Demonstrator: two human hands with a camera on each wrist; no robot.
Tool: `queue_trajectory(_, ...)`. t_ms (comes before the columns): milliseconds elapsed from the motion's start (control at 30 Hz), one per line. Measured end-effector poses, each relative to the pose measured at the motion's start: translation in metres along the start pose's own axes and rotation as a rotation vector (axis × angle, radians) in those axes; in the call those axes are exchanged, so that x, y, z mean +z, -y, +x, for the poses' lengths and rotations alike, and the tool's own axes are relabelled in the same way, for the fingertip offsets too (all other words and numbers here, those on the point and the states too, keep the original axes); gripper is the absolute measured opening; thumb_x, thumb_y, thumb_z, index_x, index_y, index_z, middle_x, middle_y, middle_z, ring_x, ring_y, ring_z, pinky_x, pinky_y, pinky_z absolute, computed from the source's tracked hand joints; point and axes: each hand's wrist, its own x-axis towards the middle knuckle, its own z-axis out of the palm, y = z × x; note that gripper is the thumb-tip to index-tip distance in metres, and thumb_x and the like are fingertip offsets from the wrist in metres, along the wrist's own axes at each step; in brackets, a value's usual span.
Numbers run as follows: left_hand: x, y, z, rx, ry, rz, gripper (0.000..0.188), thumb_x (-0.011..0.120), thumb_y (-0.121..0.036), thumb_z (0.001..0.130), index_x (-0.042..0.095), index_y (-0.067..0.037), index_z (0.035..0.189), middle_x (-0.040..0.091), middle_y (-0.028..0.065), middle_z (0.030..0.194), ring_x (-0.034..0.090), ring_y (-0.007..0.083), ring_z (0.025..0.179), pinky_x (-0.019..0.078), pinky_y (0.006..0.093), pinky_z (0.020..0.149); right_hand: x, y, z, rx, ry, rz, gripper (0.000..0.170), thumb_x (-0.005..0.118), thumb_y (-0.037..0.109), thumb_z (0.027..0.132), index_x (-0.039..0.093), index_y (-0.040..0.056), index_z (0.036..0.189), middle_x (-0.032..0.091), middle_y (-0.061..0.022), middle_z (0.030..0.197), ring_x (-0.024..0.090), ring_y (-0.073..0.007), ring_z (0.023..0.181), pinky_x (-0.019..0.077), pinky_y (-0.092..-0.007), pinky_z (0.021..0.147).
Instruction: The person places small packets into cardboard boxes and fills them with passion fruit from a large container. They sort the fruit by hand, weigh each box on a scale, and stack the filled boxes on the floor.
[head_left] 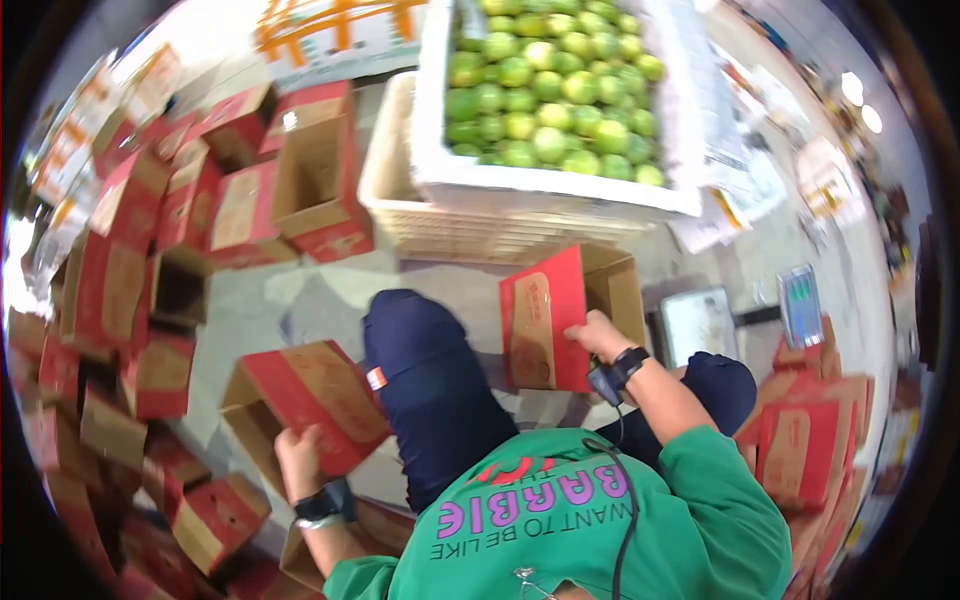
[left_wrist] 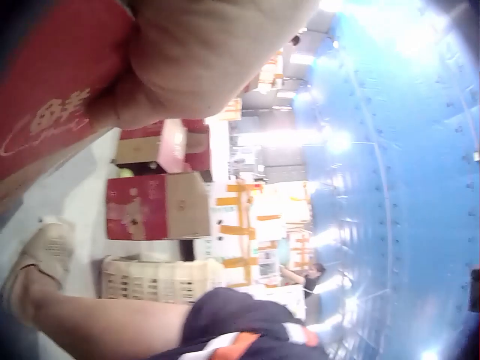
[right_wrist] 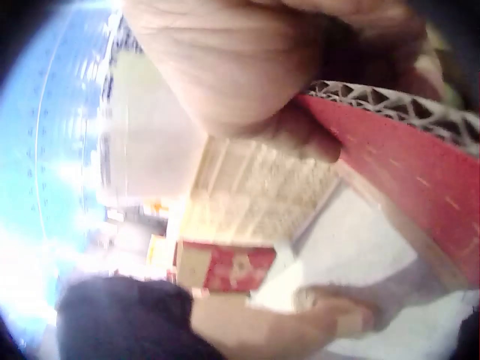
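Note:
My left hand grips the edge of an open-topped red and brown cardboard carton, tilted beside the left knee. In the left wrist view, that hand lies against the carton's red printed side. On the other side, my right hand holds the top edge of a second open carton, between the legs. The right wrist view shows its corrugated edge pinched between thumb and fingers, with the fingers partly hidden inside.
Ahead, a white foam box full of green limes sits on a cream plastic crate. Many open red cartons crowd the left, and flattened-looking ones lie right. A scale and a phone-like device are near the right knee.

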Motion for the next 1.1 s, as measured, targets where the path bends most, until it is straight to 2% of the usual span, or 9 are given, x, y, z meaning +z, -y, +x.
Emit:
queue_trajectory(267,-0.018,-0.201,0.005,0.995,-0.051,0.938,0.018,0.054,-0.004,0.086,0.056,0.008,0.099,0.057,0.0073,0.066,0.048,0.0092,0.051,0.0381,0.0259,0.047,-0.180,-0.035,-0.099,-0.173,-0.131,0.765,0.026,0.060,0.006,0.078,0.061,-0.0042,0.101,0.065,-0.0094,0.092,0.064,-0.0189,0.081,0.0524,-0.0310,0.071)
queue_trajectory(367,0.026,-0.280,-0.074,0.596,-0.027,0.912,0.022,0.055,-0.008,0.087,0.055,0.008,0.101,0.061,0.0155,0.075,0.053,0.0221,0.062,0.0424,0.0334,0.059,-0.245,-0.057,-0.125,-0.177,-0.172,0.918,0.029,0.059,0.004,0.078,0.058,-0.0050,0.105,0.064,-0.0125,0.095,0.065,-0.0229,0.083,0.0550,-0.0374,0.074)
queue_trajectory(467,0.032,-0.266,-0.093,0.973,-0.060,0.942,0.022,0.058,-0.010,0.086,0.056,0.003,0.103,0.056,0.0097,0.080,0.048,0.0161,0.066,0.0390,0.0291,0.059,-0.293,-0.097,-0.119,-0.134,-0.280,0.808,0.029,0.059,0.004,0.077,0.057,-0.0052,0.104,0.064,-0.0141,0.092,0.066,-0.0253,0.080,0.0553,-0.0389,0.071)
queue_trajectory(667,0.127,-0.250,-0.176,0.962,0.318,0.921,0.012,0.061,-0.009,0.077,0.062,0.000,0.085,0.057,0.0152,0.058,0.053,0.0333,0.049,0.0427,0.0373,0.048,-0.323,-0.192,-0.036,0.079,-0.549,-0.360,0.024,0.059,0.014,0.071,0.062,-0.0054,0.085,0.063,-0.0250,0.085,0.064,-0.0340,0.072,0.0514,-0.0378,0.061)
queue_trajectory(700,0.137,-0.241,-0.174,0.888,0.400,0.856,0.014,0.060,-0.012,0.077,0.062,-0.001,0.086,0.055,0.0182,0.060,0.055,0.0358,0.054,0.0439,0.0392,0.051,-0.349,-0.270,0.009,-0.313,-0.447,-0.918,0.022,0.056,0.012,0.070,0.062,-0.0067,0.078,0.061,-0.0296,0.083,0.062,-0.0392,0.076,0.0503,-0.0403,0.066)
queue_trajectory(767,0.154,-0.228,-0.178,0.995,0.336,1.040,0.016,0.058,-0.018,0.079,0.062,-0.004,0.083,0.057,0.0180,0.063,0.057,0.0364,0.059,0.0452,0.0427,0.053,-0.350,-0.273,-0.003,-0.013,-0.531,-0.103,0.022,0.056,0.008,0.067,0.063,-0.0057,0.082,0.065,-0.0194,0.077,0.064,-0.0300,0.074,0.0487,-0.0391,0.064)
queue_trajectory(833,0.159,-0.220,-0.196,0.959,0.354,0.996,0.015,0.062,-0.016,0.077,0.060,-0.002,0.078,0.054,0.0193,0.062,0.054,0.0380,0.057,0.0431,0.0405,0.050,-0.373,-0.289,-0.002,-0.006,-0.438,-0.192,0.019,0.058,0.007,0.064,0.063,-0.0051,0.078,0.062,-0.0105,0.066,0.061,-0.0240,0.061,0.0471,-0.0373,0.057)
queue_trajectory(933,0.140,-0.209,-0.221,1.008,0.550,0.897,0.016,0.064,-0.019,0.077,0.061,-0.003,0.078,0.054,0.0130,0.057,0.054,0.0328,0.051,0.0430,0.0394,0.046,-0.347,-0.179,-0.048,0.147,-0.500,-0.759,0.029,0.058,0.013,0.073,0.062,-0.0072,0.094,0.063,-0.0249,0.079,0.063,-0.0373,0.082,0.0486,-0.0405,0.073)
queue_trajectory(1100,0.161,-0.167,-0.196,0.918,0.757,1.116,0.014,0.056,-0.017,0.074,0.058,-0.004,0.072,0.057,0.0154,0.060,0.059,0.0346,0.058,0.0479,0.0436,0.052,-0.237,-0.019,-0.121,-0.824,-0.610,-0.678,0.060,0.061,0.011,0.077,0.039,0.0044,0.132,0.040,-0.0206,0.134,0.040,-0.0341,0.124,0.0333,-0.0408,0.099)
